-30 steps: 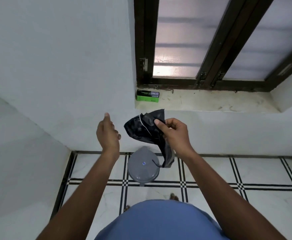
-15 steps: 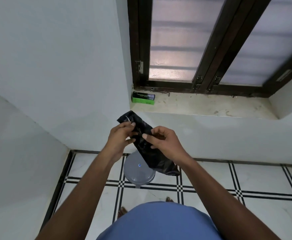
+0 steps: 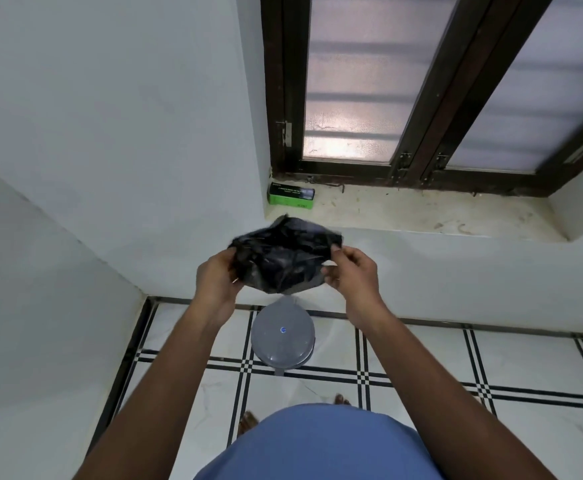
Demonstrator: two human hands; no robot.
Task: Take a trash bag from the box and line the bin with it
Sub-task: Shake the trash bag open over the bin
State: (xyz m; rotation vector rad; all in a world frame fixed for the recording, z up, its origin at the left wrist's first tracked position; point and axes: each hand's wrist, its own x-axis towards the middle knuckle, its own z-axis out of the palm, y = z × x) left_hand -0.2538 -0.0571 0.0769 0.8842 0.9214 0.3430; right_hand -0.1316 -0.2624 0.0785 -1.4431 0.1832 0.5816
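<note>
Stretched between both hands, a crumpled black trash bag (image 3: 283,259) is held in the air above the floor (image 3: 421,368), in front of the low white wall under the window sill (image 3: 421,214). The left hand (image 3: 217,275) is curled round the bag's left edge, and the right hand (image 3: 350,271) pinches its right edge between thumb and fingers; each grip is thus clamped on the plastic. The bag is bunched and only partly spread, its lower edge hanging just above the bin (image 3: 282,336).

The bin, grey and round with its lid closed, is seen standing on the tiled floor close to the base of the wall, almost directly beneath the bag and between the two forearms. Bare tile is seen to the right of the bin, running toward the right edge of the floor; to the left, the floor is bounded by a dark border strip and a side wall near the bin.

The green and black box (image 3: 290,197) is set at the far left corner of the sill, against the window frame (image 3: 411,133) and the side wall. The rest of the sill stretches bare to the right, marked by stains. The box is well apart from the hands.

A blue garment (image 3: 317,445) and toes (image 3: 340,398) are seen at the near edge of the floor.
</note>
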